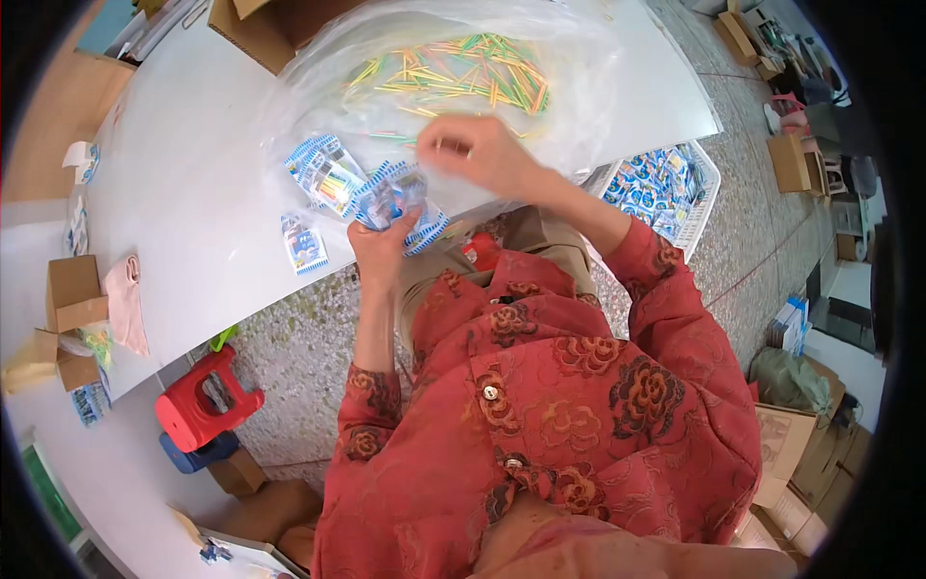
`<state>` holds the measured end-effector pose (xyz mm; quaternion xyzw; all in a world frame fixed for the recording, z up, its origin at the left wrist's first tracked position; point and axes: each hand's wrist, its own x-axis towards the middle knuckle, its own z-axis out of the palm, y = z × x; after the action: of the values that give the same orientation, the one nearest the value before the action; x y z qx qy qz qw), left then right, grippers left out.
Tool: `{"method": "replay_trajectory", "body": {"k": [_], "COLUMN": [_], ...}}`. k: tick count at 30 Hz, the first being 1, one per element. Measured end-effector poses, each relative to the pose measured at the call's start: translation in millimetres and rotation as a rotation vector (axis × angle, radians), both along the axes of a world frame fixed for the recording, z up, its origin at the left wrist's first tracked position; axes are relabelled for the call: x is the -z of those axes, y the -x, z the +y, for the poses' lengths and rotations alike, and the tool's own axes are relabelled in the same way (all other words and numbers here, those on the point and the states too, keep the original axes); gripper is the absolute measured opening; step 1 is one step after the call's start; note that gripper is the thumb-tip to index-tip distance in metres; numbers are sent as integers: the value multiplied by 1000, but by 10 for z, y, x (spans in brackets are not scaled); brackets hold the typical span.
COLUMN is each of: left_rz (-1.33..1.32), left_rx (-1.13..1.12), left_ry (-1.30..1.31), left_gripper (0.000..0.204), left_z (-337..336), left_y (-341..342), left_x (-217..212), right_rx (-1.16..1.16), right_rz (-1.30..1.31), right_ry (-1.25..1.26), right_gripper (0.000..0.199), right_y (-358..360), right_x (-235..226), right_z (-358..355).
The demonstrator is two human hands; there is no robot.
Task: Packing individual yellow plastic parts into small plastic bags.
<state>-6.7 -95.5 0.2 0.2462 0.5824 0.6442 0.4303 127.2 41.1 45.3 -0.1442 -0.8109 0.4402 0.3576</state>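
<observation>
My left hand [379,245] grips a blue-and-white plastic packet [391,196] by its lower edge, thumb on top. Just right of it, above the table's near edge, my right hand [479,154] is curled with its fingertips drawn together; motion blurs it, and I cannot make out anything in it. Another packet [328,176] lies beside the held one, with yellow and green sticks showing through its window. A flat blue-and-white packet [304,243] rests nearer the table edge. Beyond my hands, many thin yellow, green and pink sticks [463,69] are heaped on clear plastic sheeting [318,106].
The white table [183,222] carries an open cardboard box [253,37] at the back and a pink cloth [126,304] at left. A white basket [711,183] full of small blue packets stands right of the table. A red stool [183,410] is on the floor at left.
</observation>
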Motion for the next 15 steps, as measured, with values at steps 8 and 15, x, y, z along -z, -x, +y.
{"method": "replay_trajectory", "body": {"k": [8, 15], "left_rz": [-70, -90], "left_rx": [-175, -161], "left_ry": [-70, -82], "left_gripper": [29, 30], "left_z": [-69, -53], "left_y": [289, 331], "left_x": [21, 79], "right_rx": [216, 181], "right_rz": [-354, -634], "right_ry": [19, -314], "right_gripper": [15, 26], "right_y": [-311, -126], "right_x": [499, 672], "right_z": [808, 609]}}
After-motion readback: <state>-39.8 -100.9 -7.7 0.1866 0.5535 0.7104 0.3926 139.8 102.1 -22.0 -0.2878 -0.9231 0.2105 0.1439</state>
